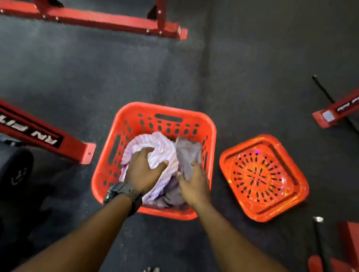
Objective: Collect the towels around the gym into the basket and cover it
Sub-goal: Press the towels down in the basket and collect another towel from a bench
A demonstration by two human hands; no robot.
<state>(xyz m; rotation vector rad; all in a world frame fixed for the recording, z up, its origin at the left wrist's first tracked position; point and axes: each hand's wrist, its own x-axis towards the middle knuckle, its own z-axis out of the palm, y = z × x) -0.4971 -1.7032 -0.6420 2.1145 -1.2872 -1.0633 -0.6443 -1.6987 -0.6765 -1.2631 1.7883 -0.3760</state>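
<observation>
- Red basket [108, 167] on the floor holds lilac towels [166, 157].
- Left hand [142, 172] grips the striped towel [149, 143].
- Right hand [195, 185] rests open-fingered on them.
- Lid [263, 178] lies just beside.

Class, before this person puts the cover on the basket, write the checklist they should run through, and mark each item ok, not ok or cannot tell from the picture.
1. Towels lie inside the basket, none hanging over its rim: ok.
2. Towels sit below the rim so the cover can seat: cannot tell; they are bunched up.
3. Lid is within reach, on the floor to the basket's right: ok.
4. A hand is free to take the lid: not ok; left hand grips the striped towel, right hand rests on the towels.
5. No towels left elsewhere in the gym: cannot tell; none in view here.
</observation>
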